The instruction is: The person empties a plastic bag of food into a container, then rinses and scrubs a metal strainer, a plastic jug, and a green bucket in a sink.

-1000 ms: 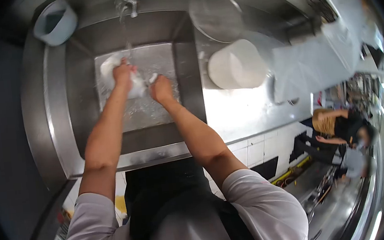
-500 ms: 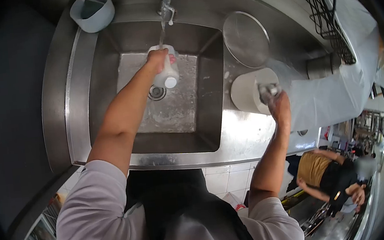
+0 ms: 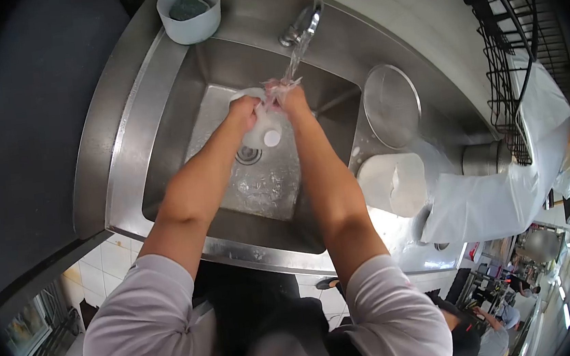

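My left hand (image 3: 244, 111) grips a white plastic jug (image 3: 254, 138) by its upper side, with the jug's round white cap (image 3: 271, 138) facing me. The jug is held over the steel sink (image 3: 231, 190), near the drain. Beside it, my right hand (image 3: 288, 97) is under the stream from the tap (image 3: 304, 25). Splashing water blurs its fingertips, and whether they hold anything cannot be made out.
A white tub (image 3: 173, 25) with a dark green pad stands at the sink's back left. On the right are a round mesh strainer (image 3: 402, 108), a white container (image 3: 397, 198), plastic sheeting (image 3: 486, 203) and a black wire rack (image 3: 501, 68). People are in the background at lower right.
My right hand has left the white container and moved left to the running water beside the jug. The view has shifted, and the people in the background appear in different places.
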{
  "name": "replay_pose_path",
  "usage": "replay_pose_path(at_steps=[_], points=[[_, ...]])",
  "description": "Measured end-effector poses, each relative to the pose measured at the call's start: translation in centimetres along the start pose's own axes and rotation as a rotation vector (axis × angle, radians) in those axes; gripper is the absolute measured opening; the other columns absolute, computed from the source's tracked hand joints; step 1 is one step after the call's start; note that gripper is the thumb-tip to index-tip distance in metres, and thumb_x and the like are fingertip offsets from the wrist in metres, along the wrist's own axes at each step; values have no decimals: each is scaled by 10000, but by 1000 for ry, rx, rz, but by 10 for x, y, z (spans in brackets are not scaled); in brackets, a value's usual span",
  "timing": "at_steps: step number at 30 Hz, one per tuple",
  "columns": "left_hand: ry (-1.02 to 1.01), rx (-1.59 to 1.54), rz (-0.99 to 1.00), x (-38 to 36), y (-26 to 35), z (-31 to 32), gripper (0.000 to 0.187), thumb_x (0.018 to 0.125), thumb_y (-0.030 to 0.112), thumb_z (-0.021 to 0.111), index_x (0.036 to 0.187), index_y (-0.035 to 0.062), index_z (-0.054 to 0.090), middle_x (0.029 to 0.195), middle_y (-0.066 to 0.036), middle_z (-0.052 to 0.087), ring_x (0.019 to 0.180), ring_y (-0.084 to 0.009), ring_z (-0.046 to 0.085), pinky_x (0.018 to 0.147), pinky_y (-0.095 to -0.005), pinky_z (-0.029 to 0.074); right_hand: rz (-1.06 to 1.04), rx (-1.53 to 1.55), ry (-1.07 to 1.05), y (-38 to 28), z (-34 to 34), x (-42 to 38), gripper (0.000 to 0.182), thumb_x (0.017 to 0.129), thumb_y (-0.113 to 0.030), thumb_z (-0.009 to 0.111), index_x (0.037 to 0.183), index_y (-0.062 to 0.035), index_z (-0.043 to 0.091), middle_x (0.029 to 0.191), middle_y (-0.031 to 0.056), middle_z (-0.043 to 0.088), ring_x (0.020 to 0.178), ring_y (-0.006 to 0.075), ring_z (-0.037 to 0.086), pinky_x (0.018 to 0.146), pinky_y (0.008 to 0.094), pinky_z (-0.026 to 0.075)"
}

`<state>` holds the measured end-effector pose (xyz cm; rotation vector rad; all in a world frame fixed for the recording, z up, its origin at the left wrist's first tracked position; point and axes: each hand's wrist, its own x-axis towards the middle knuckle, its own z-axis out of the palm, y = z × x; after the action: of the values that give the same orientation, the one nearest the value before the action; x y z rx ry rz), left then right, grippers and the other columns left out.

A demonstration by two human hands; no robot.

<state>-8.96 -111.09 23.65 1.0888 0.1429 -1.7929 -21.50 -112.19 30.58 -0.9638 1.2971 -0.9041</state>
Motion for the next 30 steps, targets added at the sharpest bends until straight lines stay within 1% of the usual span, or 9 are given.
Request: replay_pose_path(at_steps=[4,7,9,11,16,25,27,28,30], points=[[66,-93,82,-20,-5,-16,187,900,31,467,1069,-2,538,940,-209,571,840,-318,587,724,-454,528,494,253,-135,33,24,88,189,909,-243,549,854,-68,591,706,33,559,625,174,564,571,327,488],[164,-93,80,-32,-4,-11,156,903,92,508,1035,20,549,954,-199,586,813,-307,585,712,-445,527,523,-177,-153,-18,32,72,199,907,-261,562,846,-74,588,732,30,567,659,160,569,556,311,470],[152,-35,95,-18,-8,-14,170,897,101,516,1043,18,543,967,-197,590,813,-309,589,707,-452,525,279,-834,-405,-25,25,83,204,898,-266,573,846,-70,588,778,40,590,685,161,577,584,304,486],[163,-174,108,-10,-3,-4,201,942,109,461,1114,7,483,1059,-215,563,866,-320,586,725,-472,526,172,-1067,-535,-33,14,79,187,887,-246,581,893,-59,596,828,53,614,723,166,593,622,306,502],[218,-433,102,11,13,9,242,950,117,416,1153,-5,463,1129,-194,554,961,-334,586,767,-475,526,295,-598,-500,-92,-12,12,302,851,-130,591,1128,-14,631,965,96,676,845,190,651,741,333,537],[233,-684,66,13,30,-14,338,940,120,379,1259,18,421,1154,-187,545,992,-337,580,794,-471,521,148,-107,-284,-104,-11,-15,270,886,-87,572,1121,41,602,953,112,657,847,183,646,745,294,542],[235,-772,88,19,27,-12,327,934,117,396,1245,25,444,1145,-182,550,970,-329,584,801,-455,522,242,-85,-420,-103,-12,-18,256,887,-71,557,1113,42,603,961,112,656,851,187,645,742,292,542],[168,-702,98,25,22,-11,319,934,122,405,1234,29,459,1141,-176,552,974,-324,582,810,-450,520,290,-77,-487,-104,-12,-19,250,888,-63,549,1109,42,603,965,111,655,853,189,645,740,290,542],[39,-572,120,34,10,-6,303,932,132,423,1212,38,489,1132,-166,555,983,-313,577,828,-441,516,168,-174,-301,-107,-8,-19,254,917,-92,535,1123,46,586,996,125,647,865,203,645,782,311,544]])
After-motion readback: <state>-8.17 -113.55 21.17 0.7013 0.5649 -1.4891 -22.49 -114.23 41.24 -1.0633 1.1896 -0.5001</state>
